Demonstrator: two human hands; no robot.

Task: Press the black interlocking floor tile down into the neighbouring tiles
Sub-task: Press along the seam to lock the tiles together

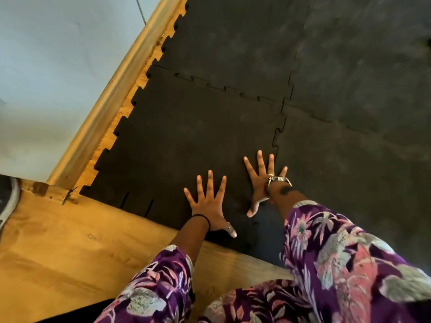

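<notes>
The black interlocking floor tile (186,136) lies flat on the wooden floor, with toothed edges on all sides. My left hand (208,203) rests palm down near its front edge, fingers spread wide. My right hand (263,180) lies flat, fingers spread, on the tile's right side, right next to the puzzle seam (278,134) with the right neighbouring tile (349,171). A second seam (221,88) joins it to the far tile (233,43). Both hands hold nothing.
A wooden skirting board (112,94) and pale wall (58,66) run along the left. Bare wooden floor (81,241) lies in front of the tile. More black tiles (361,54) cover the floor to the far right. My patterned sleeves and knee fill the bottom.
</notes>
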